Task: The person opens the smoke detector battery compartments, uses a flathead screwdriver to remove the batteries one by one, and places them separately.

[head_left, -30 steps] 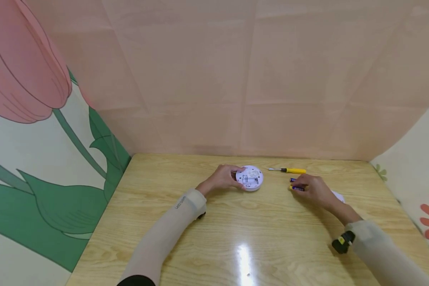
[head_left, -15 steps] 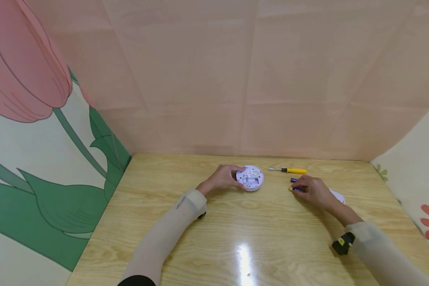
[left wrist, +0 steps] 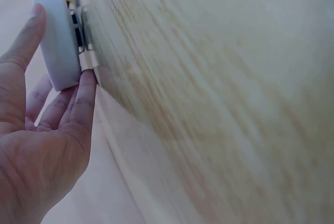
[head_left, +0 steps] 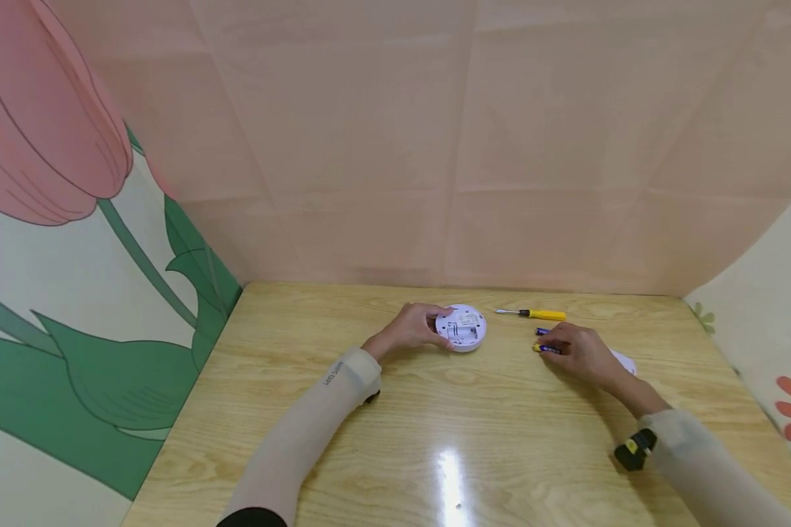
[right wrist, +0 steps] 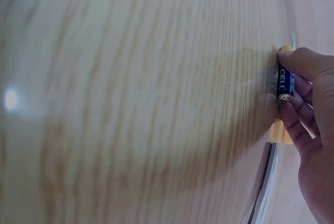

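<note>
A round white device (head_left: 461, 329) lies on the table with its battery compartment facing up, one bay of it visibly bare. My left hand (head_left: 409, 326) grips its left side, thumb at the near edge and fingers at the far edge; the left wrist view shows the thumb against the device's white side wall (left wrist: 57, 41). To the right, my right hand (head_left: 578, 351) pinches a dark blue battery (head_left: 550, 349) with a yellow end, low at the tabletop. A second blue battery (head_left: 540, 331) lies just behind it, partly hidden by the fingers.
Behind the batteries lies a screwdriver (head_left: 546, 315) with a yellow handle, its tip pointing left. A white piece (head_left: 625, 361) sits partly hidden behind the right wrist. The wooden table (head_left: 395, 432) meets a pink cloth backdrop (head_left: 369, 183) at its far edge.
Both hands stay almost where they were. The right fingers shift very slightly at the battery; the device, screwdriver and second battery keep their places.
</note>
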Available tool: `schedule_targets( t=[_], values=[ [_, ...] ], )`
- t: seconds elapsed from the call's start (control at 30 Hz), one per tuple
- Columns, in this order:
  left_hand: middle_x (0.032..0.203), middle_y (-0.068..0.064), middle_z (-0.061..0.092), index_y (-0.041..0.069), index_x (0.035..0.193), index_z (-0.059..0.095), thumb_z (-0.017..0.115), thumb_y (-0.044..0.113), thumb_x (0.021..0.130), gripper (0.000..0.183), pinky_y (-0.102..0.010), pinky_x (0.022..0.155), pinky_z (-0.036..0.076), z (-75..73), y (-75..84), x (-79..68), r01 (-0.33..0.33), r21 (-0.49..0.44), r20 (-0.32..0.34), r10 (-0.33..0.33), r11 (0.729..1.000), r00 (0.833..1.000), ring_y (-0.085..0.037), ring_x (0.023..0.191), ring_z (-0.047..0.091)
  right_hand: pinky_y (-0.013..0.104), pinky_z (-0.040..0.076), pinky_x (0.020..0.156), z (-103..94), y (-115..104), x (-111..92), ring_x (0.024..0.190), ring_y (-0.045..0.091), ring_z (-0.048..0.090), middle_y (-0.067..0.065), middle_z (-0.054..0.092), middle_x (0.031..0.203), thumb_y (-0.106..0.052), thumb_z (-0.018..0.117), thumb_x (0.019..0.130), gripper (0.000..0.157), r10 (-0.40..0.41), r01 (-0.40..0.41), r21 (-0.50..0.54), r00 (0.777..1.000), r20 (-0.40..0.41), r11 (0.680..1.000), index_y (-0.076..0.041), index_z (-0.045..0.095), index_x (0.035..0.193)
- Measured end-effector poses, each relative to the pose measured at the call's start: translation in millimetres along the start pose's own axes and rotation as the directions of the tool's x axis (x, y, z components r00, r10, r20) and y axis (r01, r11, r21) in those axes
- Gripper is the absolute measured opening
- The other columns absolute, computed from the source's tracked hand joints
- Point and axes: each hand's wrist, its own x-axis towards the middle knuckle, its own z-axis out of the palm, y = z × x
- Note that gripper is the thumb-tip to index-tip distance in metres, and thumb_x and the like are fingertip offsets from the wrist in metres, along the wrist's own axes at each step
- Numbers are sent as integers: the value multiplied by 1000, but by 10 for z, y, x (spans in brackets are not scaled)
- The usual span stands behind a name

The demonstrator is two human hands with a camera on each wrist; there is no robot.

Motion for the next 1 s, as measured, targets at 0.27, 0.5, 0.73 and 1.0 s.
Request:
schedule_targets(
  t=[0.27,0.5,0.73,1.0],
  values=[
    [147,-1,65,14,146,65,96,33,78,77,-23,100,53,-10,18,-11,8,-6,0,-8,1000,1000,-8,116,65,24,57,61,-42,-18,-3,72,15,68,1,73,87,-1,94,75,29,-2,3,35,1000,-24,999,-4,81,101],
    [147,-1,65,14,146,65,96,33,79,77,-23,99,53,-7,21,-7,9,-12,2,-9,1000,1000,-8,115,66,32,61,62,-144,-39,-24,76,22,70,4,74,89,-2,94,75,31,24,-23,63,999,-27,998,-3,80,103],
    [147,-3,65,14,146,65,96,35,78,78,-22,99,52,-2,2,13,-15,17,-2,15,1000,1000,-8,113,65,31,61,61,-248,1,-102,77,25,71,10,76,96,-9,97,74,43,57,-57,-2,998,-33,998,0,78,112],
    [147,-1,65,14,146,64,96,35,78,78,-23,100,52,4,4,4,-12,10,-2,12,1000,1000,-9,115,66,52,61,77,-377,50,-207,96,38,73,21,74,119,-24,96,79,56,144,-142,-78,989,22,987,0,74,124]
  ],
)
